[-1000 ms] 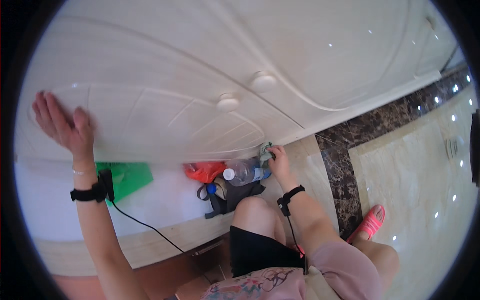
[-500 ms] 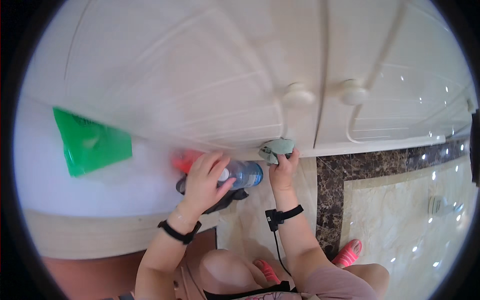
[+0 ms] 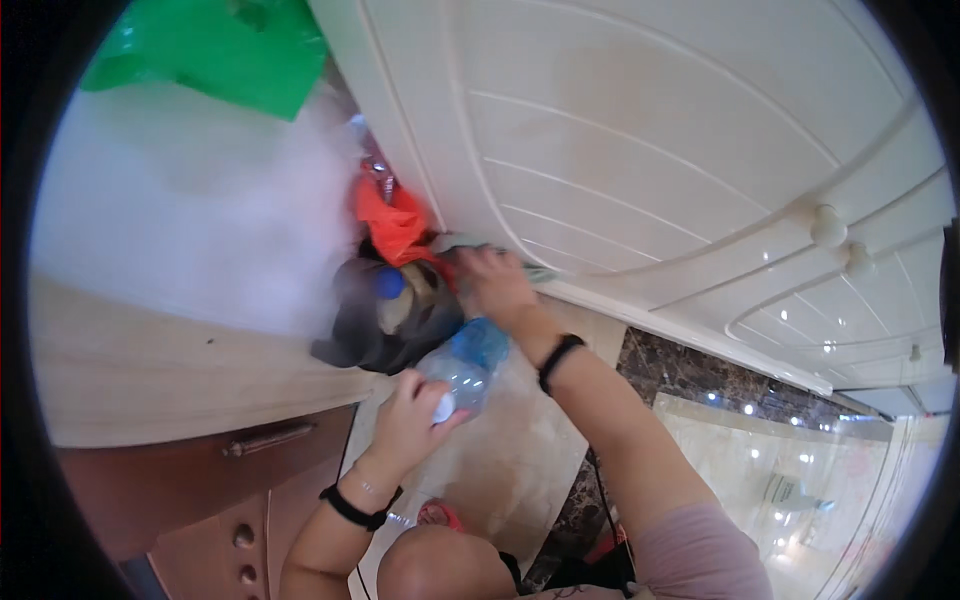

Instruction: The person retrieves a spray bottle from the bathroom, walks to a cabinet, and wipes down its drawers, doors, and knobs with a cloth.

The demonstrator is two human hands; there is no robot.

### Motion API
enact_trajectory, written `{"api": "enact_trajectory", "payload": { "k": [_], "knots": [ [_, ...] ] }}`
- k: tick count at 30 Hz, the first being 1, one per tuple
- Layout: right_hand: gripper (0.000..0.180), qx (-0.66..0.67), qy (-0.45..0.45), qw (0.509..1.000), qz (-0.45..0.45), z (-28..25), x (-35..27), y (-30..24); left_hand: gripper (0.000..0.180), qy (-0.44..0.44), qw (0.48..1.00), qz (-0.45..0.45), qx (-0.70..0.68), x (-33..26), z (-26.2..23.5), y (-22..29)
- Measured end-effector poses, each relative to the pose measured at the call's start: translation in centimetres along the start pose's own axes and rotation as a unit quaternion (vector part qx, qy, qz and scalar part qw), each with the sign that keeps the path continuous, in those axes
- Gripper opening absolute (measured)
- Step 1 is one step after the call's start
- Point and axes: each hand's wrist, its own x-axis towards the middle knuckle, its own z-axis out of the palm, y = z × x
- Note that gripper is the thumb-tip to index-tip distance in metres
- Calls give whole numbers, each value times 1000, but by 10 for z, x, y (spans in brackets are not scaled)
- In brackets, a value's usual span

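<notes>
My left hand (image 3: 405,415) is closed near the white cap of a clear plastic bottle (image 3: 468,375) with a blue label. The bottle is tilted, its base pointing away from me. My right hand (image 3: 498,283) presses a grey-green cloth (image 3: 541,272) along the bottom edge of the white cabinet door (image 3: 640,150); its fingers are partly blurred. Just left of that hand is a crumpled red plastic bag (image 3: 392,222). A dark bag (image 3: 360,325) sits beside it, with a blue-capped container (image 3: 392,300) in its opening.
A green plastic bag (image 3: 220,55) lies on the white surface (image 3: 190,200) at the far left. Below it is a brown wooden drawer front (image 3: 180,470). Round white knobs (image 3: 828,227) stick out from the cabinet doors. Another bottle (image 3: 790,493) lies on the tiled floor at right.
My view has swung left. My right hand, with the cloth, has shifted left along the cabinet's base to beside the red bag. My left hand has drawn the bottle nearer me.
</notes>
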Motion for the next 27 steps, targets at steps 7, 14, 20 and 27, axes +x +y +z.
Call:
{"api": "enact_trajectory", "payload": {
  "k": [7, 14, 20, 27],
  "knots": [
    [39, 34, -19, 998, 46, 30, -27, 6, 43, 52, 998, -35, -21, -20, -7, -1],
    [36, -50, 10, 974, 222, -42, -206, 97, 42, 78, 995, -33, -52, -33, -4, -11],
    [33, 89, 347, 925, 127, -162, -101, 17, 44, 100, 992, -33, -65, -42, -2, -21],
    [35, -274, 428, 846, -161, -314, 78, -6, 42, 78, 992, -49, -85, -46, -2, -24]
  ]
}}
